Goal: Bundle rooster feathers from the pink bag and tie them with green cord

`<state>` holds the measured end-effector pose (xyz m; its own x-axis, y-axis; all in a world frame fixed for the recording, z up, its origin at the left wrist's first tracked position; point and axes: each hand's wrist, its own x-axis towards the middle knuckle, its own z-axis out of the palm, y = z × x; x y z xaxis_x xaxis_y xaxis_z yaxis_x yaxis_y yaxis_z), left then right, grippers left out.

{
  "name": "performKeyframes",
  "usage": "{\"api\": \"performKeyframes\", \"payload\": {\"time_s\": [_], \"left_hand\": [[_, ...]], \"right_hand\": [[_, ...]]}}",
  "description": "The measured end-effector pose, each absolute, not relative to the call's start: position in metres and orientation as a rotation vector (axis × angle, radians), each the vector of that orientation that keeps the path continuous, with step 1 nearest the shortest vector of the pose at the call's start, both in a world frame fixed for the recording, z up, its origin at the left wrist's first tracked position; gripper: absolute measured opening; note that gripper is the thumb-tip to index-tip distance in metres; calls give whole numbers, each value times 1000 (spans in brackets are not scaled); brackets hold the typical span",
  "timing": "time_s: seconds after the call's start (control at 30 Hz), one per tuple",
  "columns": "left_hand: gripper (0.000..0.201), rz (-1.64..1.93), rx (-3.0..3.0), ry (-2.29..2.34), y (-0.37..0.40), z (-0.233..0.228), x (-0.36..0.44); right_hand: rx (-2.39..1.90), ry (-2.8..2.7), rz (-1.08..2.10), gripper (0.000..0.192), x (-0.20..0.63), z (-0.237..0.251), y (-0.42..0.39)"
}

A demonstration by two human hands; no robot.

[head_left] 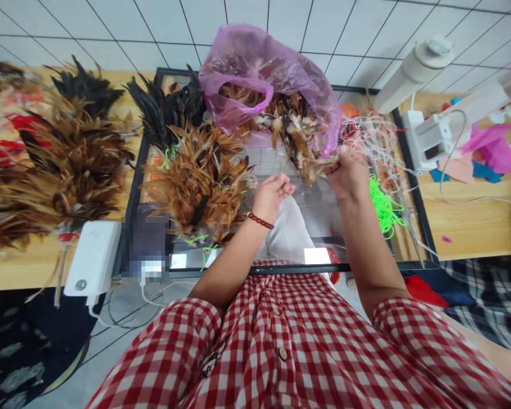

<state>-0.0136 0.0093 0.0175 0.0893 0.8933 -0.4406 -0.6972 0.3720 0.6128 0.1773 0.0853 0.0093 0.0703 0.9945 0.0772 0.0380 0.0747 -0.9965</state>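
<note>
My right fingers are pinching a brown feather tuft at the near side of the purple plastic bag; its long axis is running leftward toward my left fingers, which are resting half-open, apparently empty.

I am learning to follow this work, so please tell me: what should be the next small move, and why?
Probably, bring the right hand toward the left hand: the right one pinches brown feathers by the edge of the purple bag, while the left, its fingers curled, seems to hold nothing.
</note>
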Motion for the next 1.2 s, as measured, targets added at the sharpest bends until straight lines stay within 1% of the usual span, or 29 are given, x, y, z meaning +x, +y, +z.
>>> {"api": "performKeyframes", "payload": {"time_s": [0.13, 0.23, 0.33, 0.5, 0.67, 0.77, 0.87, 1.0, 1.07, 1.1, 1.2], "left_hand": [[23, 1316, 184, 941, 12, 18, -15], [14, 1280, 218, 937, 12, 18, -14], [17, 1199, 277, 927, 10, 19, -12], [26, 1058, 340, 854, 8, 24, -10], [22, 1026, 354, 881, 7, 21, -11], [19, 1083, 318, 928, 8, 17, -11], [17, 1195, 221, 950, 10, 16, -13], [18, 1295, 119, 963, 14, 16, -15], [17, 1308, 88, 968, 15, 17, -15], [17, 1312, 73, 968, 15, 18, -16], [16, 1320, 23, 952, 15, 19, -16]], "right_hand": [[-1239, -1260, 1187, 51, 187, 9, 87], [-1218, -1338, 1317, 52, 173, 16, 72], [-1182, -1469, 1333, 53, 153, 24, 56], [-1186, -1648, 1206, 53, 133, 30, 44], [-1212, -1854, 837, 45, 134, 24, 43], [-1267, -1930, 760, 35, 138, 19, 54], [-1454, -2004, 556, 27, 142, 13, 77], [-1667, -1947, 311, 32, 137, 2, 113], [-1637, -1901, 248, 32, 131, -2, 124], [-1615, -1899, 241, 29, 128, -3, 126], [-1621, -1985, 369, 19, 127, 4, 120]]}}
